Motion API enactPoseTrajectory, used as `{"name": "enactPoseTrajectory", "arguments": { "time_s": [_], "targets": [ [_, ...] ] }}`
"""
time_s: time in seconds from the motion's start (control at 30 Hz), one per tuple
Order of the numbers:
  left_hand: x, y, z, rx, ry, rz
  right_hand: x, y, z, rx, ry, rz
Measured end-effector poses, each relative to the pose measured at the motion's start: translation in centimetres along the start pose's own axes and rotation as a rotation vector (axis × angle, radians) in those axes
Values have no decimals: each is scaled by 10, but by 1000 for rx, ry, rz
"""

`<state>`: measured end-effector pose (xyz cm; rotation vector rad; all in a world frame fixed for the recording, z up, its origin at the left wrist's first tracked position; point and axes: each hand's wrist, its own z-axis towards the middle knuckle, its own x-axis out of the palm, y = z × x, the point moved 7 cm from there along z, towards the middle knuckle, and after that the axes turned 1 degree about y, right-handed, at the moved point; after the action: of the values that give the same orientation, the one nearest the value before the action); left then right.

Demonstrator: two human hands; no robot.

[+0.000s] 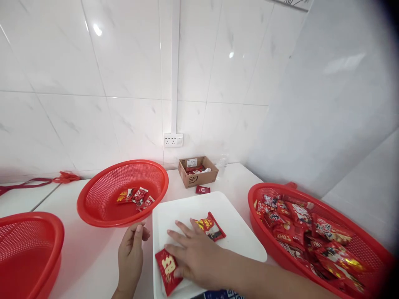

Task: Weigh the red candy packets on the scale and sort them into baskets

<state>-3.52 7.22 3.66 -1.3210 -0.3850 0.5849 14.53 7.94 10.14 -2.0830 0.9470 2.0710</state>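
Spread over a white scale tray (237, 232), my right hand (199, 253) has its fingers apart. Its thumb and little-finger side lie at a red snack packet (168, 270) with cream lettering, near the tray's left edge. Another red and gold packet (212, 226) lies on the tray by its fingertips, partly covered by the hand. My left hand (131, 253) hovers just left of the tray, its fingers curled in and the thumb against them; nothing shows in it. A dark keypad strip (218, 295) peeks out below the tray, partly hidden by my right forearm.
A red basket (255, 207) heaped with snack packets stands on the right. At back left another red basket (93, 187) holds several packets; a third red basket (57, 232) is at far left. Behind the tray are a cardboard box (202, 178) and a small dark-red packet (203, 189).
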Motion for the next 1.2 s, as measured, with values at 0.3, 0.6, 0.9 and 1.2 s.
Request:
{"name": "enactPoseTrajectory", "arguments": {
  "time_s": [0.3, 0.6, 0.9, 1.2],
  "targets": [
    [3, -12, -2, -16, 2, 131, -20, -64, -32, 496, -135, -125],
    [52, -64, -19, 348, 557, 531, 9, -73, -221, 934, -643, -3],
    [101, -59, -49, 374, 1116, 972, -5, -46, -151, 734, -467, 27],
    [136, -51, -48, 509, 991, 1212, -6, -65, -62, 402, -240, -3]
  ]
}}
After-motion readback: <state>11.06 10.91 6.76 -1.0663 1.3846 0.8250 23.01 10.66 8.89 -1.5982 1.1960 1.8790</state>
